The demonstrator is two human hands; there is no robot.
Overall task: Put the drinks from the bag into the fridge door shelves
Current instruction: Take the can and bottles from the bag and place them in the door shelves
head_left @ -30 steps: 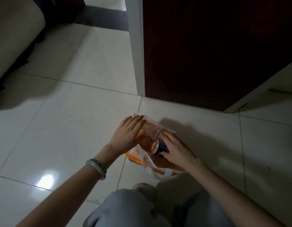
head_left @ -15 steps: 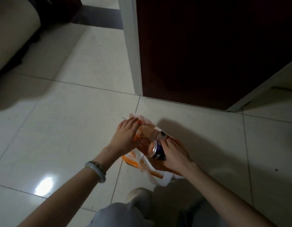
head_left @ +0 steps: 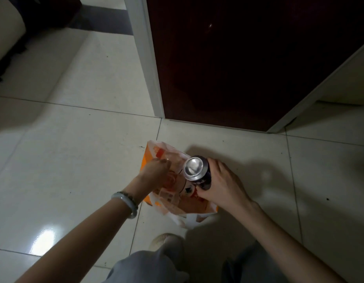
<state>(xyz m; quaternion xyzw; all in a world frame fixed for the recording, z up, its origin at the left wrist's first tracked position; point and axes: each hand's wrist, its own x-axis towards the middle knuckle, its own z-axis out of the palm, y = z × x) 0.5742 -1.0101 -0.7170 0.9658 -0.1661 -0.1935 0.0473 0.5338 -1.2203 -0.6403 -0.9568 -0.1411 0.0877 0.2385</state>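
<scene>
Fingers of the right hand point(head_left: 222, 186) curl round a dark blue metal drinks can point(head_left: 195, 167), silver top up, over the mouth of a crinkled orange-and-white plastic bag point(head_left: 177, 203), whose rim the left hand point(head_left: 154, 170) clutches, on the pale tiled floor point(head_left: 74, 160).

Floor point(head_left: 64, 160): pale glossy tiles with thin dark grout lines, running from near to far. Light glare point(head_left: 43, 240): near left, on a tile. Beige rounded object point(head_left: 5, 27): far left, perhaps a sofa arm. Dark skirting strip point(head_left: 107, 21): far, left of centre. Pale bracelet point(head_left: 126, 201): near centre. Light shoe point(head_left: 159, 240): near, on the floor.
</scene>
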